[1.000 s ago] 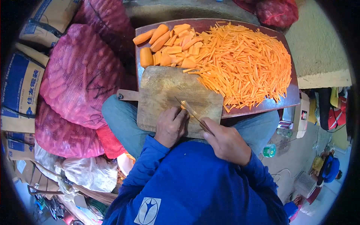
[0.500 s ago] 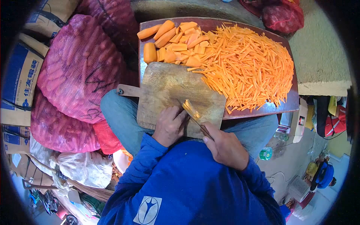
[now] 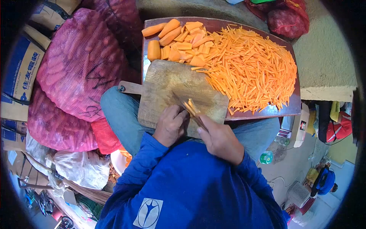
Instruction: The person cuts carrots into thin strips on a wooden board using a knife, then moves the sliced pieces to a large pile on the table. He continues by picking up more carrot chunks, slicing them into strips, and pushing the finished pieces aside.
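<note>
My right hand (image 3: 222, 140) is wrapped round the handle of a knife (image 3: 182, 104), whose blade slants up and left over a wooden cutting board (image 3: 160, 82). A few cut carrot sticks (image 3: 191, 106) lie against the blade's right side. Just left of the blade, my left hand (image 3: 170, 125) rests on the board with its fingers curled under; whatever they press on is hidden. Beyond the board lie carrot slices (image 3: 184, 45) and whole peeled carrots (image 3: 170, 27). A large heap of carrot sticks (image 3: 255, 70) spreads to the right.
The board rests on the near side of a dark red table (image 3: 282, 111), above my crossed legs. Pink mesh sacks (image 3: 78, 65) and cardboard boxes (image 3: 19, 76) stand at left. A red mesh bag (image 3: 288, 23) lies at upper right, and a green-labelled container (image 3: 266, 157) is on the floor.
My right hand and the knife have shifted left and slightly up, and the blade now reaches further across the board. My left hand stays curled beside it. The whole view has moved slightly.
</note>
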A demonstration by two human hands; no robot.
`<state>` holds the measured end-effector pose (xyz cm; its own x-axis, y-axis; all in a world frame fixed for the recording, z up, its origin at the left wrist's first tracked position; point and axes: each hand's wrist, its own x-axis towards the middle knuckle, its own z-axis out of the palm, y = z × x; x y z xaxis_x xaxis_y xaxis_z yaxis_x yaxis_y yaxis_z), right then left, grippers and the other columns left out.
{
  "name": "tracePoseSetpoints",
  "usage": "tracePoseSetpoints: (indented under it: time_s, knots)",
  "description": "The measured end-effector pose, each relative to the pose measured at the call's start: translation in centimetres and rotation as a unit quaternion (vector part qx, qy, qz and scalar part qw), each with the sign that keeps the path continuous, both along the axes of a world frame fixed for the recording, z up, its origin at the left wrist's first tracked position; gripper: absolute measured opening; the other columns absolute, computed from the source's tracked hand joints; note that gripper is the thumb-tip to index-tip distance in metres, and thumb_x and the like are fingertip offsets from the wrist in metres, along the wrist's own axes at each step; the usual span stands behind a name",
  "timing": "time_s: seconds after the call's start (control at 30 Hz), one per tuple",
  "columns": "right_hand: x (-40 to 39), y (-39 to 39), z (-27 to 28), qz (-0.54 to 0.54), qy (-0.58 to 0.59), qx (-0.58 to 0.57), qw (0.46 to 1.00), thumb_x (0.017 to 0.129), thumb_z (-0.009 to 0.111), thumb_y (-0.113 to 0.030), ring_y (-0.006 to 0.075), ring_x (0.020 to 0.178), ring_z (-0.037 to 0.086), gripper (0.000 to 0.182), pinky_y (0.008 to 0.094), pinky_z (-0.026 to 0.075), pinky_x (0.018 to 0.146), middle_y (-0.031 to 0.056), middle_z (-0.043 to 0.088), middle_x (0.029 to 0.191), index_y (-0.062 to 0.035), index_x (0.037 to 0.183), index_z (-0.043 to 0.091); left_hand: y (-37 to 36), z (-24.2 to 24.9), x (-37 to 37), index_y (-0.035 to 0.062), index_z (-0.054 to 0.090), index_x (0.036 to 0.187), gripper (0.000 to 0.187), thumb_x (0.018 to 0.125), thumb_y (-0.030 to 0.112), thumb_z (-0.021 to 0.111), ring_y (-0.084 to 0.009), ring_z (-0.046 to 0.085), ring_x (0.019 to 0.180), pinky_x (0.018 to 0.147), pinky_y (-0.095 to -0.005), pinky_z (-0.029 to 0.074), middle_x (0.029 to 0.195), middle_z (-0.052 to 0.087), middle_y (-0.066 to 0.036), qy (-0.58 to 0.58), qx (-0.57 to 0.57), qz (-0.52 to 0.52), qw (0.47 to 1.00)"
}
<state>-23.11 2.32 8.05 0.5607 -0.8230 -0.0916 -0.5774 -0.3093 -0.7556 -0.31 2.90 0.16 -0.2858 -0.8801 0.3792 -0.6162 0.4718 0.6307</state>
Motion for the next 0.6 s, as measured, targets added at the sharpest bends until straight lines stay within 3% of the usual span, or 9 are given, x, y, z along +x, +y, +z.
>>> tracePoseSetpoints:
  time_s: [0.17, 0.4, 0.47, 0.6]
  knots:
    - [-0.3, 0.2, 2.2, 0.008, 0.01, 0.029, 1.0, 0.106, 0.063, -0.017, 0.0498, 0.084, 0.073, 0.041, 0.0585, 0.058, 0.069, 0.0291, 0.074, 0.094, -0.0011, 0.142, 0.05, -0.1, -0.5, -0.1, -0.0007, 0.073, 0.106, 0.029, 0.077, 0.0, 0.078, -0.0394, 0.065, 0.089, 0.078, -0.0482, 0.053, 0.097, 0.064, -0.017, 0.022, -0.02, 0.014, 0.999]
    - [0.8, -0.2, 0.4, 0.017, -0.001, 0.018, 1.0, 0.106, 0.063, -0.018, 0.0501, 0.081, 0.073, 0.042, 0.0599, 0.058, 0.067, 0.0287, 0.074, 0.093, -0.0014, 0.142, 0.05, -0.3, -0.8, -0.1, -0.0015, 0.072, 0.105, 0.03, 0.075, -0.001, 0.077, -0.0393, 0.064, 0.088, 0.076, -0.0487, 0.051, 0.096, 0.062, -0.017, 0.01, -0.046, 0.008, 0.999]
    - [0.4, 0.5, 1.8, -0.011, 0.029, 0.087, 0.996, 0.105, 0.064, -0.015, 0.0522, 0.097, 0.072, 0.041, 0.0575, 0.057, 0.078, 0.0313, 0.073, 0.108, -0.0034, 0.144, 0.055, 0.0, -1.2, -0.2, -0.0024, 0.072, 0.106, 0.031, 0.075, -0.001, 0.076, -0.0391, 0.063, 0.089, 0.077, -0.0485, 0.051, 0.098, 0.062, -0.018, 0.013, -0.044, 0.022, 0.999]
    - [0.6, 0.6, 0.6, -0.004, 0.04, 0.068, 0.997, 0.107, 0.062, -0.02, 0.0531, 0.089, 0.072, 0.041, 0.0606, 0.057, 0.075, 0.0316, 0.074, 0.097, -0.0002, 0.142, 0.051, 0.2, -1.0, 0.0, -0.0028, 0.071, 0.108, 0.034, 0.074, -0.001, 0.075, -0.0393, 0.063, 0.093, 0.08, -0.0485, 0.051, 0.101, 0.062, -0.019, -0.021, -0.04, 0.018, 0.999]
